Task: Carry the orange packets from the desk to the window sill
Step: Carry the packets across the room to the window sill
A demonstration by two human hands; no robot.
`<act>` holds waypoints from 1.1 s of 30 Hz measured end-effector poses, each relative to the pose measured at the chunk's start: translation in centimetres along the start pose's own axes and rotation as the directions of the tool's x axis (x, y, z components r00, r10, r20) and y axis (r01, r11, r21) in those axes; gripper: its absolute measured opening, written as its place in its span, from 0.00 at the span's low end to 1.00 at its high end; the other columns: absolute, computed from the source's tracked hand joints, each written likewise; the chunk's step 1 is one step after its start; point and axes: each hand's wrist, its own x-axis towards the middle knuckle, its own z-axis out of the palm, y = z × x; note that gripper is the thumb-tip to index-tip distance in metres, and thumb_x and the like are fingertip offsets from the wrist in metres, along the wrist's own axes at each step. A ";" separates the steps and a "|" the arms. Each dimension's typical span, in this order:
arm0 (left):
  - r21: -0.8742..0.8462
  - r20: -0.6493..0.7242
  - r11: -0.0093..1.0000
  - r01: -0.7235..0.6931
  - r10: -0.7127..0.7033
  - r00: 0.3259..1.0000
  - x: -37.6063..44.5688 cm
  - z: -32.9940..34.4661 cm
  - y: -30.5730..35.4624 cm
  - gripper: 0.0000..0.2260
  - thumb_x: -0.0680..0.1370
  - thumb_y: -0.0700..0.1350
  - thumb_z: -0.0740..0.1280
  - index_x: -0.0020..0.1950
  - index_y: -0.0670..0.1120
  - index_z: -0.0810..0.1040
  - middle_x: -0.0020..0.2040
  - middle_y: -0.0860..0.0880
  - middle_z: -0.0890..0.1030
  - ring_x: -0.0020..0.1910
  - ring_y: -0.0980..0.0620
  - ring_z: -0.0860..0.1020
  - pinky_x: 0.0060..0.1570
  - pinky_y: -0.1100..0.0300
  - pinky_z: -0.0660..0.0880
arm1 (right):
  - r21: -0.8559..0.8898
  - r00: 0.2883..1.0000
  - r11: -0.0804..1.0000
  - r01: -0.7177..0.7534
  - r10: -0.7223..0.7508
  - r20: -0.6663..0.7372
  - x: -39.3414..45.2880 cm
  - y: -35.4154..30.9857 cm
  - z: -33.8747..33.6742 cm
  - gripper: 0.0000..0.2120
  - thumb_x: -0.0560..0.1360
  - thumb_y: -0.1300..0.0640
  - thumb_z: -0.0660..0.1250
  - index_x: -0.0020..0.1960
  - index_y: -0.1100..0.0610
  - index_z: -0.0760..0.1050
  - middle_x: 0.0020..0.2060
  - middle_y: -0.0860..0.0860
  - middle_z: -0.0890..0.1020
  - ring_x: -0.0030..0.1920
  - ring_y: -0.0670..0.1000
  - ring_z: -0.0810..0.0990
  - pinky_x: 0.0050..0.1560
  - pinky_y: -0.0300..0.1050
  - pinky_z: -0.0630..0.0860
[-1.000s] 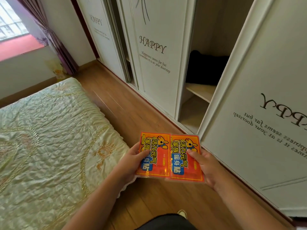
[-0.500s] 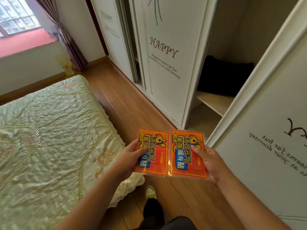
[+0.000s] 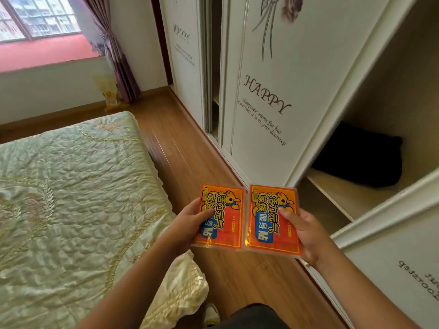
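Head view looks down a strip of wooden floor [image 3: 190, 162] between the bed [image 3: 71, 198] and the wardrobe [image 3: 261, 91]. Each hand carries one orange packet, low in the centre of the frame: the left hand [image 3: 187, 222] pinches the left packet [image 3: 223, 217], thumb on top, and the right hand [image 3: 306, 231] grips the right packet [image 3: 273, 219] likewise. Pickup looks done. The window sill [image 3: 47, 53], upper left, lies well ahead, so the walk and the set-down remain.

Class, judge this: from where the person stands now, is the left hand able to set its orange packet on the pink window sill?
Probably not yet. The left hand grips its orange packet well short of the pink window sill; the wooden floor beside the quilted bed looks free to walk.
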 end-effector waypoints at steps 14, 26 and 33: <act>-0.099 -0.032 0.995 0.008 -0.011 0.999 9.8 -1.8 4.6 0.20 0.71 0.46 0.73 0.62 0.48 0.76 0.56 0.40 0.85 0.53 0.39 0.84 0.47 0.46 0.83 | -0.053 0.995 0.998 -0.029 0.034 0.098 11.8 -5.3 2.2 0.19 0.68 0.52 0.73 0.57 0.56 0.78 0.47 0.58 0.88 0.46 0.60 0.87 0.40 0.55 0.84; -0.107 -0.176 0.993 -0.040 0.021 0.984 20.3 2.0 10.8 0.17 0.72 0.45 0.73 0.60 0.50 0.79 0.55 0.40 0.85 0.51 0.40 0.84 0.43 0.50 0.83 | -0.142 0.958 0.988 -0.068 0.104 0.268 25.4 -14.1 0.5 0.12 0.75 0.55 0.69 0.58 0.57 0.78 0.48 0.59 0.87 0.47 0.60 0.87 0.39 0.54 0.84; -0.146 -0.267 0.988 -0.050 0.009 0.964 22.8 2.5 11.7 0.18 0.72 0.44 0.72 0.62 0.48 0.77 0.55 0.38 0.85 0.50 0.40 0.85 0.42 0.48 0.83 | -0.160 0.940 0.984 -0.079 0.127 0.316 30.0 -16.2 1.3 0.12 0.76 0.55 0.69 0.58 0.56 0.78 0.48 0.58 0.88 0.48 0.60 0.87 0.42 0.56 0.84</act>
